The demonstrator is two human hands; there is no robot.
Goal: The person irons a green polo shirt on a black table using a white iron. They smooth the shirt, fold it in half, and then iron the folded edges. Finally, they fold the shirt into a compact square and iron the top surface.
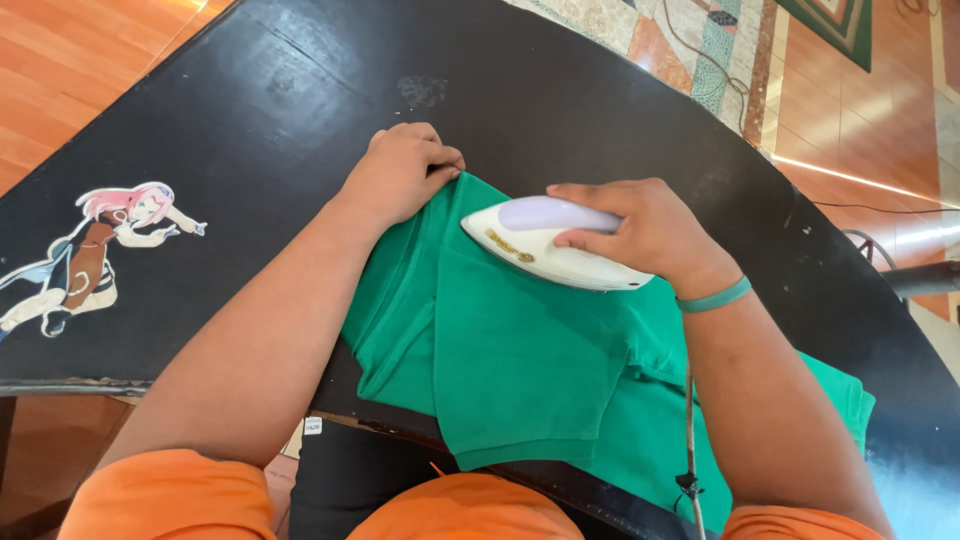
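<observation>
Right hand grips the white iron on the green shirt, left hand pinching its edge on the black counter — best kept taut, strokes slow and even.

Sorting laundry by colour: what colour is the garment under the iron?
Plain green garment, seen best in the head view.

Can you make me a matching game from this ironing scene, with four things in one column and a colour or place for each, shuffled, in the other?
Things:
1. iron
2. garment
3. wristband
4. cartoon figure

Descriptions:
A. teal, around the right wrist
B. white and lilac, under the right hand
C. painted on the black table, far left
D. green, pinned at its edge by the left hand

Pairs: 1-B, 2-D, 3-A, 4-C
</observation>
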